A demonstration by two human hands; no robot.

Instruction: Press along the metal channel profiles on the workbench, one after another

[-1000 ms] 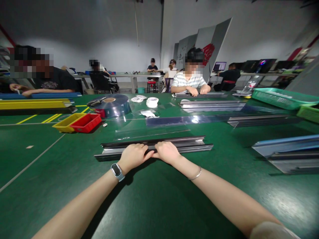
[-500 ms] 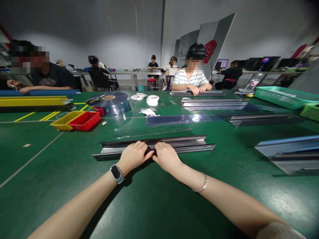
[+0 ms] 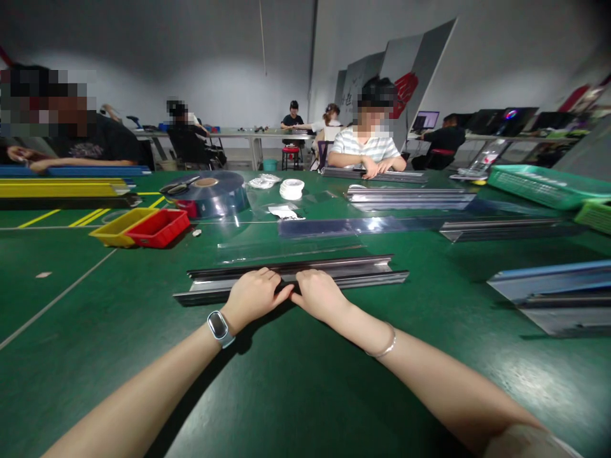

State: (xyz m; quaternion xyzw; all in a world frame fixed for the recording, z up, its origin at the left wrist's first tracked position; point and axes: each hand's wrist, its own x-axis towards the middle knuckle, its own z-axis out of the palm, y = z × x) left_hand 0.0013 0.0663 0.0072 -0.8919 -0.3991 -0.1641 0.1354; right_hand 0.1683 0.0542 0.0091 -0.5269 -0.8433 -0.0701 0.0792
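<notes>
A dark channel-shaped profile (image 3: 367, 277) lies lengthwise across the green table (image 3: 296, 394) in front of me, its grey inside facing up. My left hand (image 3: 254, 294) grips its near edge left of the middle, fingers curled over into the channel. Beside it, my right hand (image 3: 319, 295) is closed over the same edge, and the two thumbs nearly meet. The fingertips are partly hidden inside the profile. Just beyond lies a clear plastic strip (image 3: 291, 250).
Yellow (image 3: 111, 234) and red bins (image 3: 160, 230) stand at left, near a large clear film roll (image 3: 209, 194) with scissors (image 3: 179, 186) on it. More profiles (image 3: 554, 299) lie at right, by a green basket (image 3: 539, 184). A co-worker (image 3: 365, 149) sits opposite.
The view has shifted slightly, so the profile and bins appear a little further left. Both my hands keep their hold on the profile.
</notes>
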